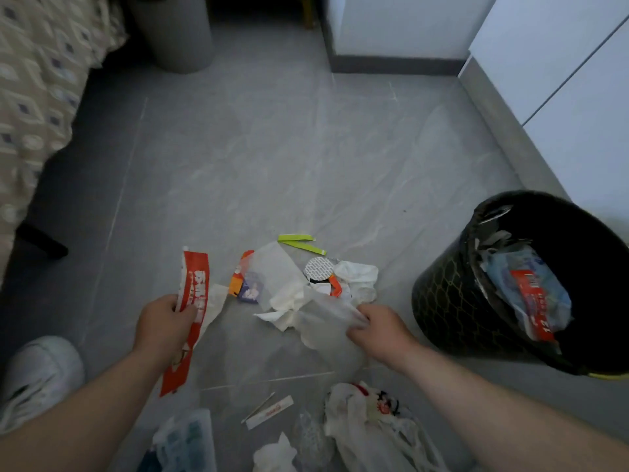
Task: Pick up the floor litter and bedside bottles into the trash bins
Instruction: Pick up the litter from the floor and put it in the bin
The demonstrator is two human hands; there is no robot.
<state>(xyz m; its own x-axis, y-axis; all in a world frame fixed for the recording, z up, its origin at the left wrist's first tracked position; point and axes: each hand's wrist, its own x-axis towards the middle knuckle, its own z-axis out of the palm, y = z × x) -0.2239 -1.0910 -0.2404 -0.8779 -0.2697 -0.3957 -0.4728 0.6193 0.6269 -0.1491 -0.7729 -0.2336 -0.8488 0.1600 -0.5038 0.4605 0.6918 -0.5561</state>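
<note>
My left hand [163,321] grips a long red and white wrapper [194,294] held above the grey floor. My right hand [381,330] pinches a thin translucent plastic bag [323,321] at the near edge of a litter pile. The pile holds crumpled white tissue [357,277], a round foil lid [318,269], a small orange and purple packet [243,284] and two yellow-green strips [299,243]. A black trash bin [452,301] with a liner stands to the right of my right hand, with plastic wrappers inside it.
More litter lies near my feet: a white plastic bag [371,424], a chopstick sleeve [269,412], a bluish plastic pack [187,441]. A grey bin [173,32] stands far back beside the bed [37,90]. A white shoe [37,373] is at left, white cabinets [571,86] at right.
</note>
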